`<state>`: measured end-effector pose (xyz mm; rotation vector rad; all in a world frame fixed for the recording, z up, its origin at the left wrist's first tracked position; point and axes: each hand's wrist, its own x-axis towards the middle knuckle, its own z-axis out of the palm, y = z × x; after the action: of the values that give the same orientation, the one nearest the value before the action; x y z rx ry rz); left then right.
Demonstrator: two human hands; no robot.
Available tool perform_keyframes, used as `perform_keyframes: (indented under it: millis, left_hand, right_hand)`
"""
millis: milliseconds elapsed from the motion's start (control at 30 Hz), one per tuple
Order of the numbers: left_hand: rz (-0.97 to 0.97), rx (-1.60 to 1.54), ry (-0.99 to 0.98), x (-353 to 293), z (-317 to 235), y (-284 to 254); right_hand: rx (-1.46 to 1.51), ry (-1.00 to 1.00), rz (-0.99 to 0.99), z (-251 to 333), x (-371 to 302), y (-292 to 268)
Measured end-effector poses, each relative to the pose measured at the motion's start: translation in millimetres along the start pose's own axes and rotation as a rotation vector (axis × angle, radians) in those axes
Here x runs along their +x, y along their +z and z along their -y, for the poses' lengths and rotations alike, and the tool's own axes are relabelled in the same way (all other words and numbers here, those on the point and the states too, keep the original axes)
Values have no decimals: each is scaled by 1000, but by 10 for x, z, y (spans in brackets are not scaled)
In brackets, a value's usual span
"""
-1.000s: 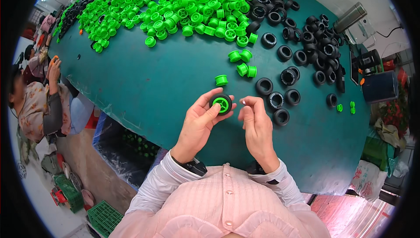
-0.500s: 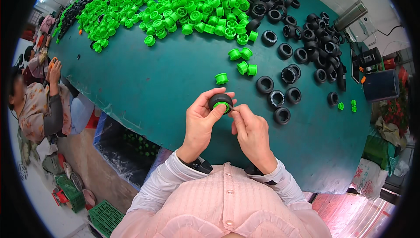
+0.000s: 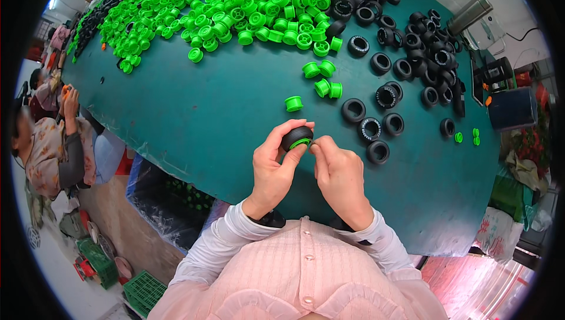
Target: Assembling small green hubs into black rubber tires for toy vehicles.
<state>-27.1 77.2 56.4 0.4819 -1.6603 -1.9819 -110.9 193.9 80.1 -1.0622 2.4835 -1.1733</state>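
Note:
My left hand (image 3: 271, 173) is closed around a small black toy tyre (image 3: 292, 136), with fingers over its far side and the thumb at its lower face. A bright green wheel rim (image 3: 300, 142) sits inside that tyre, partly covered by the thumb. My right hand (image 3: 342, 177) is pinched, thumb against forefinger, right at the tyre's right edge. Whatever may be between those fingertips is too small or hidden to name. Just beyond my hands a loose green rim (image 3: 293, 104) rests on the green table (image 3: 229, 120).
Loose black tyres (image 3: 371, 129) lie to the right of my hands, before a larger tyre pile (image 3: 421, 55). Green rims (image 3: 259, 17) are heaped at the back. A steel flask (image 3: 471, 14) stands far right. Another person (image 3: 50, 149) sits at the left; a lined bin (image 3: 159, 202) is below.
My left thumb has slid down, so more of the green rim's edge shows. My right fingertips have risen slightly against the tyre. The whole view has shifted a little.

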Motion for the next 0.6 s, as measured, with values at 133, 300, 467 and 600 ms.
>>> perform_keyframes:
  millis: [133, 300, 467, 600]
  left_hand:
    - [9, 241, 80, -6, -18, -14]
    - [26, 385, 163, -8, -10, 13]
    - [-53, 142, -26, -34, -64, 29]
    - [-74, 289, -41, -23, -70, 44]
  right_hand:
    - [499, 301, 251, 24, 91, -125]
    - [-181, -129, 18, -20, 99, -43]
    - [442, 248, 254, 8, 107, -132]
    - [-76, -83, -16, 28, 24, 33]
